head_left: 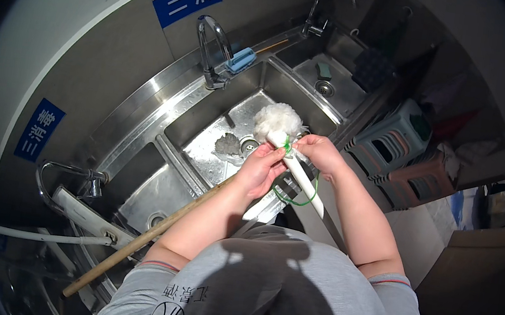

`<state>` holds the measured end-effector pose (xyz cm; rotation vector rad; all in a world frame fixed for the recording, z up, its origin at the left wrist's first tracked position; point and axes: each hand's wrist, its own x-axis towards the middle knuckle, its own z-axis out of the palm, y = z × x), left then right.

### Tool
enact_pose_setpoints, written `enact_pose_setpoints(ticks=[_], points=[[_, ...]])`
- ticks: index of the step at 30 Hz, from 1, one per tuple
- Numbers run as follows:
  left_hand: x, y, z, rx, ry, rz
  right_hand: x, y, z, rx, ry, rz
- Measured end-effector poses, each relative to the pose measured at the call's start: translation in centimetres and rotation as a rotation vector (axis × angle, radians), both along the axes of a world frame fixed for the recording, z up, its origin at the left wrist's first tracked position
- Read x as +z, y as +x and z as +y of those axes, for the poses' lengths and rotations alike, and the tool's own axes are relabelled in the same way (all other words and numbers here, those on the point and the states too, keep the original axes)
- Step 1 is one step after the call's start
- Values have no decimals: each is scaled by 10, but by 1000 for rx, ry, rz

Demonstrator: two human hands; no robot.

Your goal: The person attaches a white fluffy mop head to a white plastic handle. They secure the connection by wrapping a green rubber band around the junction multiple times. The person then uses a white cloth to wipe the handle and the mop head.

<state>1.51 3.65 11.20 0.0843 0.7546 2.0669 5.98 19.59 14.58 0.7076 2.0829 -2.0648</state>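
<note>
Over the middle sink basin [183,129], both my hands are on a white fluffy-headed brush or duster. Its fluffy head [278,119] points away from me, and its white handle [308,181] slants down toward my body. Green cord [293,202] is wound around the neck and hangs in a loop beside the handle. My left hand [262,168] is closed on the neck, thumb beside the cord. My right hand [321,155] pinches at the wound cord from the other side; its fingertips are partly hidden. A grey clump [229,146] lies near the drain.
A wooden pole [146,237] leans under my left forearm. Taps [212,79] stand behind the basins, with a light blue holder [241,60] beside one. The right-hand basin holds a green sponge [323,71]. Plastic stools [389,137] and a cardboard box [474,269] are at the right.
</note>
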Motion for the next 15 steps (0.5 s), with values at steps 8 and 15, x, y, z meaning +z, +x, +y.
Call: enact_pose_setpoints(ticks=[8, 15], points=[[-8, -5, 0, -31, -97, 181, -38, -1, 7, 109, -486, -206], [7, -10, -2, -137, -198, 300, -69, -13, 11, 364, -741, -301]])
